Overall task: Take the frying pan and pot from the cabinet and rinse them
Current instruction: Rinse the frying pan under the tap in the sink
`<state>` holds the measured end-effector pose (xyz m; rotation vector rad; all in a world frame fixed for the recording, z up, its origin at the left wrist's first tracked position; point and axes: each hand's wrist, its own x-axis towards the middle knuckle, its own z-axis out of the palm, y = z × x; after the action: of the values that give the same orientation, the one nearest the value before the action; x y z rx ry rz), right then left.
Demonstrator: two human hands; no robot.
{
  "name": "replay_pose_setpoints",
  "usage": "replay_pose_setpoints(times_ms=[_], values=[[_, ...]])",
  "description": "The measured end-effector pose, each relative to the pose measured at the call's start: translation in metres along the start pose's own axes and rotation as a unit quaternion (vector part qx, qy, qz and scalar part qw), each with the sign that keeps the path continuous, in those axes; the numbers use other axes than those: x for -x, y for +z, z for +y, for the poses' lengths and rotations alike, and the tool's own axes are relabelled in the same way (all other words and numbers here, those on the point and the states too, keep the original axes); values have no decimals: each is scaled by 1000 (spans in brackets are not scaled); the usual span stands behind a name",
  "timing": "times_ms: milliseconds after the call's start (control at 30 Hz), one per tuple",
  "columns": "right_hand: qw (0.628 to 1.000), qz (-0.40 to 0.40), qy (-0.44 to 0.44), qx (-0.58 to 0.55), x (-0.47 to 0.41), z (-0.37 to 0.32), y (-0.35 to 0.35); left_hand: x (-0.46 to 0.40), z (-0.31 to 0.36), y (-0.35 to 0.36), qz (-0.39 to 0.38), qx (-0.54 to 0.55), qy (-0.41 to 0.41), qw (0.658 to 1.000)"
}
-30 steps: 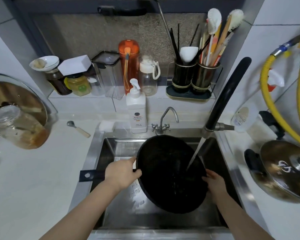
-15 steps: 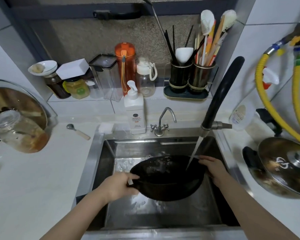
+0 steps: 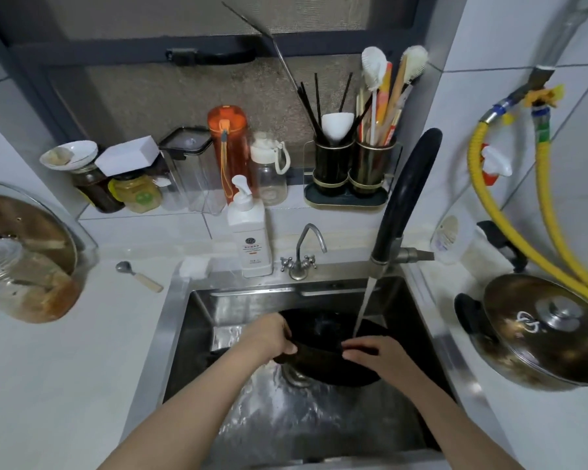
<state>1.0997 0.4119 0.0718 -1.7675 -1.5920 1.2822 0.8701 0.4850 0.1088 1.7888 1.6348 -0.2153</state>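
1. Frying pan (image 3: pixel 323 329), black, sits low in the steel sink (image 3: pixel 180 334), tilted, under the stream from the black faucet (image 3: pixel 408 195); its far rim lies near the sink's back wall, and open wet sink floor shows in front of it
2. Left hand (image 3: pixel 269 337) grips the pan's near-left rim, fingers curled over the edge; right hand (image 3: pixel 374 351) grips the near-right rim, thumb on top
3. Both forearms reach in over the sink's front edge, apart from the side walls
4. One lidded pot (image 3: pixel 537 330) stands on the right tabletop (image 3: pixel 540 422), just beside the sink's right edge
5. Two taps: the black one running, a small chrome tap (image 3: pixel 302 256) behind the sink
6. One soap bottle (image 3: pixel 250 232) stands at the sink's back edge; one spoon (image 3: pixel 138 276) lies on the left tabletop, with bare white surface in front of it
7. Two utensil cups (image 3: pixel 352 164) stand on the ledge; two yellow hoses (image 3: pixel 510 218) hang at the right wall
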Motion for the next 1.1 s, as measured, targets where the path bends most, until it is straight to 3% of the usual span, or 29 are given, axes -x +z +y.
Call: replay_pose_setpoints(times_ms=[167,300,433,500,567,633,700,733,767,833,900,933,1000,1100], values=[[998,43,-21,34,1,12,-27,-12,46,-11,-6,-19,33,999],[997,77,-20,2,-3,16,-44,-18,77,-18,-10,-183,102,978],[995,88,-11,-43,-17,15,-55,-20,101,-21,15,-436,197,878],[991,96,1,-91,-24,13,-59,-21,106,-17,41,-507,206,836],[985,107,15,-136,-29,11,-61,-22,102,-13,100,-528,233,810],[981,109,27,-161,-34,12,-63,-19,90,-4,224,-509,338,759],[980,95,30,-170,-37,12,-63,-13,74,10,346,-400,454,717],[981,81,30,-173,-39,12,-63,-9,64,18,381,-333,471,722],[982,69,28,-175,-40,12,-62,-4,55,25,398,-270,450,752],[983,54,23,-173,-44,10,-60,1,38,32,414,-140,318,841],[983,51,22,-174,-49,8,-59,-2,27,27,415,-15,181,891],[983,53,21,-176,-51,8,-59,-4,24,24,392,35,151,907],[981,53,23,-187,-55,7,-60,-11,26,17,300,115,151,935],[976,48,30,-211,-54,7,-62,-23,35,12,220,49,196,954]])
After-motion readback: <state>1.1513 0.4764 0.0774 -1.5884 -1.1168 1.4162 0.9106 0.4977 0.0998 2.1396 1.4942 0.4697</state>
